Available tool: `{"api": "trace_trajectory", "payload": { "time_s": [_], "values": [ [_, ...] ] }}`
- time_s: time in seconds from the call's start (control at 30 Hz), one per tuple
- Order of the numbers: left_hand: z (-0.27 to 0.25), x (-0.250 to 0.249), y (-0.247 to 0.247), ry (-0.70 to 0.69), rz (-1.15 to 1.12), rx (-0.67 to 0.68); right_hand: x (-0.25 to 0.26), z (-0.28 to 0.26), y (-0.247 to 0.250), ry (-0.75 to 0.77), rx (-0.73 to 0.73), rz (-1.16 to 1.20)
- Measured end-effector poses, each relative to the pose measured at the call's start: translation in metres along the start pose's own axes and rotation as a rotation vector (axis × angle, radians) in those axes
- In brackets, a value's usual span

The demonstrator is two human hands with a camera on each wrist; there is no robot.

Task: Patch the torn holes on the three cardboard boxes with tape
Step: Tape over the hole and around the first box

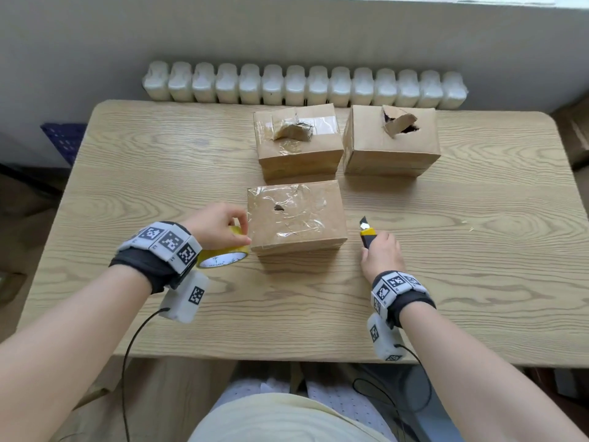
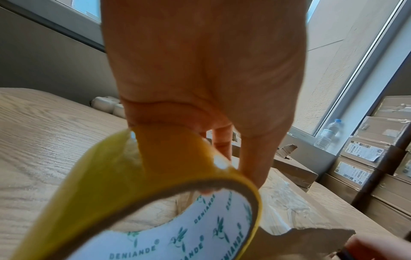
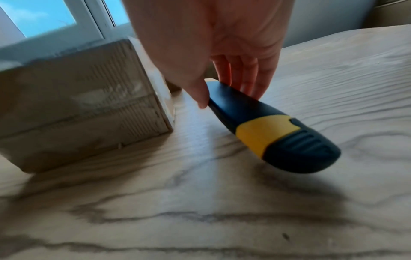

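Three cardboard boxes stand on the wooden table (image 1: 159, 173). The near box (image 1: 296, 215) has wrinkled clear tape on top and a small dark hole. On the back left box (image 1: 298, 138), tape covers a raised flap. An open torn hole with a flap sticking up shows on the back right box (image 1: 392, 138). My left hand (image 1: 234, 229) grips a yellow tape roll (image 1: 223, 253) standing against the near box's left side; the left wrist view shows the roll (image 2: 155, 193) close up. Right of that box, my right hand (image 1: 376, 247) pinches a blue and yellow utility knife (image 3: 273, 133), its blade (image 1: 363, 222) out and pointing away.
A white radiator (image 1: 302, 86) runs behind the table's far edge. A dark blue crate (image 1: 63, 138) sits on the floor at the left. The left wrist view shows stacked cartons (image 2: 367, 158) and a water bottle (image 2: 329, 135) off to the right.
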State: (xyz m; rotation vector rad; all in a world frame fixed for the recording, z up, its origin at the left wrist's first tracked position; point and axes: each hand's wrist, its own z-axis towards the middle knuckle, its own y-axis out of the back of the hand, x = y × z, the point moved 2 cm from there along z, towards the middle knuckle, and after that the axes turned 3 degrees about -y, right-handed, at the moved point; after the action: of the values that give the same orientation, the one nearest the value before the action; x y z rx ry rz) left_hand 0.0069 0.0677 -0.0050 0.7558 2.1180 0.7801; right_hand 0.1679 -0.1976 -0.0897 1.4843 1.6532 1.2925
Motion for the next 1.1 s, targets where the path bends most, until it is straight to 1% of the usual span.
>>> {"api": "trace_trajectory", "payload": {
  "time_s": [0.1,0.2,0.23,0.27,0.3,0.33,0.4,0.47,0.5,0.53,0.6,0.73,0.87,1.1],
  "values": [
    [0.000,0.000,-0.001,0.009,0.024,0.003,0.003,-0.014,0.025,0.031,-0.084,0.122],
    [0.000,-0.001,-0.002,0.010,0.030,-0.017,0.014,-0.032,0.049,0.141,-0.182,0.250],
    [0.000,-0.001,-0.002,0.016,0.029,-0.024,0.021,-0.037,0.054,0.192,-0.177,0.296],
    [0.000,-0.002,-0.003,0.017,0.033,-0.033,0.029,-0.042,0.057,0.250,-0.135,0.347],
    [-0.001,-0.003,-0.003,0.020,0.041,-0.039,0.038,-0.046,0.059,0.309,-0.053,0.401],
    [-0.002,-0.003,-0.003,0.017,0.044,-0.045,0.049,-0.049,0.059,0.356,0.061,0.458],
    [-0.003,-0.006,-0.002,0.010,0.034,-0.059,0.070,-0.060,0.054,0.396,0.348,0.588],
    [-0.004,-0.007,-0.001,0.006,0.036,-0.062,0.087,-0.073,0.047,0.329,0.621,0.722],
    [-0.004,-0.008,-0.001,0.006,0.045,-0.060,0.095,-0.079,0.044,0.289,0.719,0.766],
    [-0.004,-0.008,0.000,0.004,0.048,-0.062,0.100,-0.084,0.041,0.262,0.772,0.783],
    [-0.004,-0.008,0.000,0.001,0.038,-0.066,0.108,-0.087,0.036,0.241,0.800,0.778],
    [-0.006,-0.009,0.000,0.002,0.067,-0.090,0.118,-0.088,0.028,0.191,0.800,0.795],
    [-0.008,-0.009,-0.001,0.000,0.089,-0.132,0.123,-0.086,0.025,0.182,0.786,0.802],
    [-0.008,-0.007,-0.005,-0.006,0.048,-0.152,0.126,-0.087,0.027,0.162,0.811,0.824]
  ]
}}
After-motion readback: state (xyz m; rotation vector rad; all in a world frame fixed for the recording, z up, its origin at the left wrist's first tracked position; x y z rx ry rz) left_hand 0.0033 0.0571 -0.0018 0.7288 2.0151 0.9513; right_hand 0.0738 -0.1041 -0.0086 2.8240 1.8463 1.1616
